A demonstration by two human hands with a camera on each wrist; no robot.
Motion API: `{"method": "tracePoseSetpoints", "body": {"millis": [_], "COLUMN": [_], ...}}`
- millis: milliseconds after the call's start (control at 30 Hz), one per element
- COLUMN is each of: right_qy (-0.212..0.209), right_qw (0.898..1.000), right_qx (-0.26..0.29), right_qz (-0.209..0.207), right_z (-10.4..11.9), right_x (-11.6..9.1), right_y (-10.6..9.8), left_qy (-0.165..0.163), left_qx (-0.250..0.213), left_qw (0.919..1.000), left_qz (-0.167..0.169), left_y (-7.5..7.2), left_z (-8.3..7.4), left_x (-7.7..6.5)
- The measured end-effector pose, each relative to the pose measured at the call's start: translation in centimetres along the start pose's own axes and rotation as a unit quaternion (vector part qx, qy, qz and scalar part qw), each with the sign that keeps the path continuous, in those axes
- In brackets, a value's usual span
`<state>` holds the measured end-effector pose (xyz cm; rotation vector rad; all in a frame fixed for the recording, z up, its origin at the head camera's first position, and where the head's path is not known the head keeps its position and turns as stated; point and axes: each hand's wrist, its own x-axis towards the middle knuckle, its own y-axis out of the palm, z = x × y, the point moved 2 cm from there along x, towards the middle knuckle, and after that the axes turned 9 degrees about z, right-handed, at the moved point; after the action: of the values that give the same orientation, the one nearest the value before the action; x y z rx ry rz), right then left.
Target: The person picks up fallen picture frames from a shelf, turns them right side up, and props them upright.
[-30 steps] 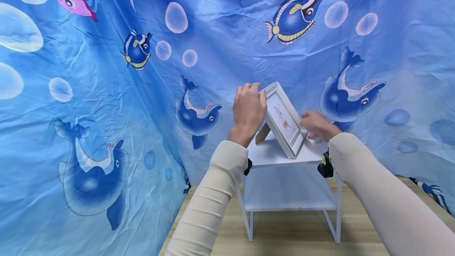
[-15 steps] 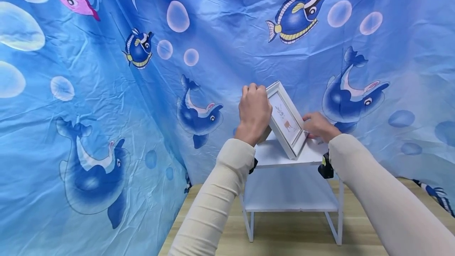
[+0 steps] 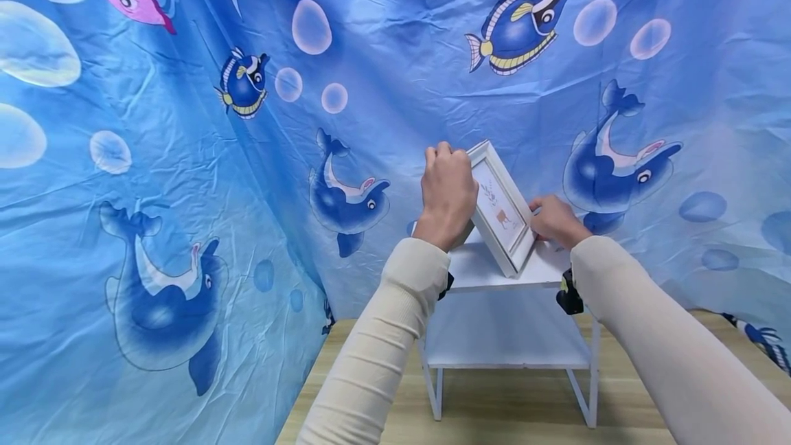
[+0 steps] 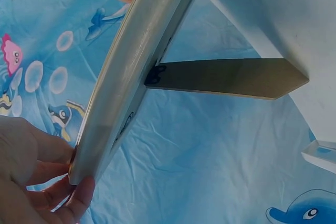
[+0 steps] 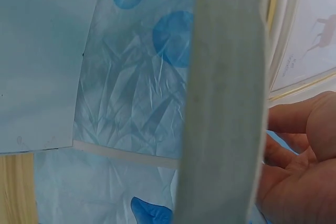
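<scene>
A white picture frame (image 3: 503, 215) with a small deer-like print leans back on the white table (image 3: 469, 277). My left hand (image 3: 449, 191) pinches its upper left edge; the left wrist view shows the thumb and fingers (image 4: 81, 198) on either side of that edge. Behind the frame, its brown stand leg (image 4: 226, 78) is swung out towards the tabletop. My right hand (image 3: 554, 220) grips the lower right edge, with its fingertips partly hidden. In the right wrist view this hand (image 5: 310, 156) lies below the print, partly covered by a wide pale strip.
Blue cloth (image 3: 402, 74) printed with sea animals hangs behind and to the left of the table. A lower shelf (image 3: 507, 345) sits beneath the tabletop, and wooden flooring (image 3: 513, 404) shows around the legs. Black wrist devices (image 3: 570, 294) sit under the cuffs.
My left hand has shifted right along with the frame's upper edge, covering most of the stand leg in the head view. The right fingers have closed in on the lower right edge.
</scene>
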<state>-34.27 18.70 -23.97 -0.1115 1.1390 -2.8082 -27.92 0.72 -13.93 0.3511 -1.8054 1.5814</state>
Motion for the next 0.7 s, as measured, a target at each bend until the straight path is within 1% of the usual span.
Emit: {"method": "tracePoseSetpoints", "body": {"millis": [300,567,700], "right_qy": [-0.007,-0.010,-0.022], "right_qw": [1.000,0.999,0.997], "right_qx": [-0.012,-0.038,-0.060], "right_qz": [-0.024,-0.037,-0.038], "right_z": [-0.24,-0.15,-0.06], "right_x": [-0.01,0.03,0.01], "right_y": [0.29,0.06,0.10], "left_qy": [-0.004,-0.007,-0.015], "left_qx": [-0.007,-0.004,-0.008], "left_qw": [0.9999,1.0000,0.9998], "left_qz": [0.011,0.004,0.003], "left_y": [0.24,0.51,0.65], "left_z": [-0.10,0.15,0.57], "left_x": [0.02,0.34,0.51]}}
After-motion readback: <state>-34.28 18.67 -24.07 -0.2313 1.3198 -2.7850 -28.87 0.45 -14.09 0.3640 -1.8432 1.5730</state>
